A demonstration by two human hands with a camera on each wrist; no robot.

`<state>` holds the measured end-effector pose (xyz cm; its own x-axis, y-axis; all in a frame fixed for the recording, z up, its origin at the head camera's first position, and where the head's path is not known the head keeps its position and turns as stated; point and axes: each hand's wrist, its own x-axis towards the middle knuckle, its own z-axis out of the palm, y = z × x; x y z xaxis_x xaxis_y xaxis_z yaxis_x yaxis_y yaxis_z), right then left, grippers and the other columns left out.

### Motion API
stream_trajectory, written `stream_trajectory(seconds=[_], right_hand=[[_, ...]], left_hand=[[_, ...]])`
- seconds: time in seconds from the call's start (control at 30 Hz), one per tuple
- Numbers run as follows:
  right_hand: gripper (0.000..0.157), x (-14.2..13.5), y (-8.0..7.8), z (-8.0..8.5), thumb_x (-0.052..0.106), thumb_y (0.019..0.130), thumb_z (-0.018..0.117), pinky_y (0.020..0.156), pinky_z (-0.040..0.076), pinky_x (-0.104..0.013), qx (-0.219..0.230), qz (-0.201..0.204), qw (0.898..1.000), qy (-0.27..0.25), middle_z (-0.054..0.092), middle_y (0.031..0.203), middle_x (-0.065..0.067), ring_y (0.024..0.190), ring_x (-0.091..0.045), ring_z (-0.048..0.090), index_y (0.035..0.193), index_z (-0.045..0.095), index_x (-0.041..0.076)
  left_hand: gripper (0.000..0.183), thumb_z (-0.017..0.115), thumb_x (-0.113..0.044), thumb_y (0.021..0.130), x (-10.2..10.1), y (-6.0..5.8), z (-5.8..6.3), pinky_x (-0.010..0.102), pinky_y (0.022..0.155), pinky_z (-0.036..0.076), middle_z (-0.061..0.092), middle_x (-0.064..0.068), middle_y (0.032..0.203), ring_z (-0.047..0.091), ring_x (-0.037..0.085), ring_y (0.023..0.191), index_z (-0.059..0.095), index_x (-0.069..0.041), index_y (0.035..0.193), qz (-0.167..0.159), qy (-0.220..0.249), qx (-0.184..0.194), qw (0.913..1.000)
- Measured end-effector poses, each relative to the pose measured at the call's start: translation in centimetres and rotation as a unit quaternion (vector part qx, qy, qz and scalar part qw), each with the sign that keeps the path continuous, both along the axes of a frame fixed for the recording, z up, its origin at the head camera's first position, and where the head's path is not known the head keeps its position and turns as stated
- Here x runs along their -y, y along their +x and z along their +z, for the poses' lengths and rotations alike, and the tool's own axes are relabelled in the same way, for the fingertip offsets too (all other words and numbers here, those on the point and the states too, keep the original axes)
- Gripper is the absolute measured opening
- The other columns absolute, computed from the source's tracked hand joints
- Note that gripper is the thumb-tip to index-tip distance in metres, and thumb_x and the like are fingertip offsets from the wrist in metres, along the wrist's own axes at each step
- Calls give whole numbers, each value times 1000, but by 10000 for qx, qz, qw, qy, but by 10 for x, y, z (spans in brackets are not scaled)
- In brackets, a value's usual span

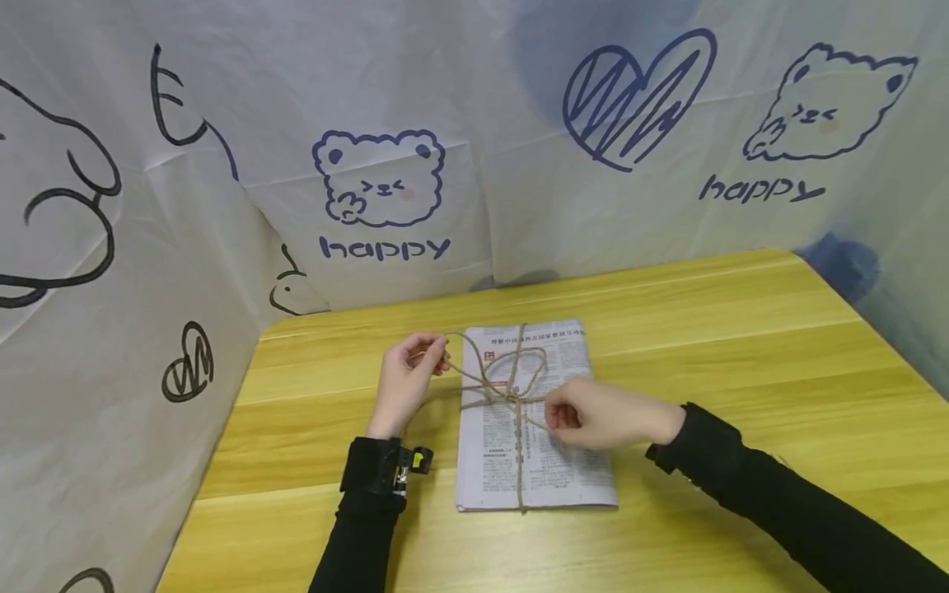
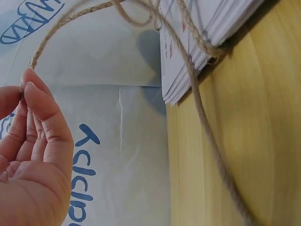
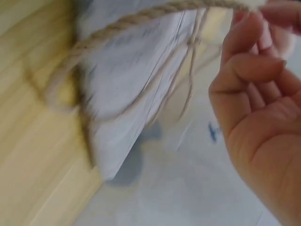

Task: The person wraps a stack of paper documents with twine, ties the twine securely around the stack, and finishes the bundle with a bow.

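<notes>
A folded stack of newspapers lies on the table, bound crosswise with brown twine. Loops of the twine stand up around the crossing near the middle of the stack. Left of the stack, my left hand pinches one strand between thumb and fingers; the left wrist view shows the pinched twine arching away from the fingertips. Over the stack's right side, my right hand has curled fingers. In the right wrist view that hand pinches another strand of twine, and the stack is blurred.
The yellow wood-grain table extends on both sides of the stack. A pale cloth with blue drawings hangs behind and to the sides. Each wrist wears a black strap; the left one carries a small device.
</notes>
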<state>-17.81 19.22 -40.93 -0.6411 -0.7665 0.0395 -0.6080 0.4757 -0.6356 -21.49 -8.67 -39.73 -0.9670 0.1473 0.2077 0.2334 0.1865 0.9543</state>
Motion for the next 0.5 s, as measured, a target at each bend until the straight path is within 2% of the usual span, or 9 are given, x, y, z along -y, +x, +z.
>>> stream_trajectory(seconds=[0.13,0.23,0.4,0.5], right_hand=[[14,-35,0,5,6,86,64,52,43,-21,196,378,9988,-240,54,67,9,59,-4,48,77,61,16],[13,-61,1,7,5,85,65,51,43,-21,303,460,9985,-33,56,68,10,58,-3,48,77,63,15],[15,-86,1,3,1,80,67,55,41,-23,324,-162,9942,1015,54,69,9,60,-5,44,74,63,14],[12,-82,-1,1,5,80,69,57,42,-25,223,-570,9902,1259,53,70,7,62,-7,45,79,62,14]], left_hand=[[20,54,-9,97,3,-1,0,28,71,54,61,28,91,60,43,81,61,8,105,78,2,44,10000],[20,54,-9,97,5,-2,-1,27,71,54,61,26,91,60,45,82,61,8,104,90,72,27,9999],[21,54,-8,96,6,-4,-4,26,69,54,61,25,88,61,40,78,61,9,105,6,86,-59,9999],[21,54,-8,96,4,-5,-5,29,70,54,61,26,89,61,38,77,61,9,106,-94,44,-81,9999]])
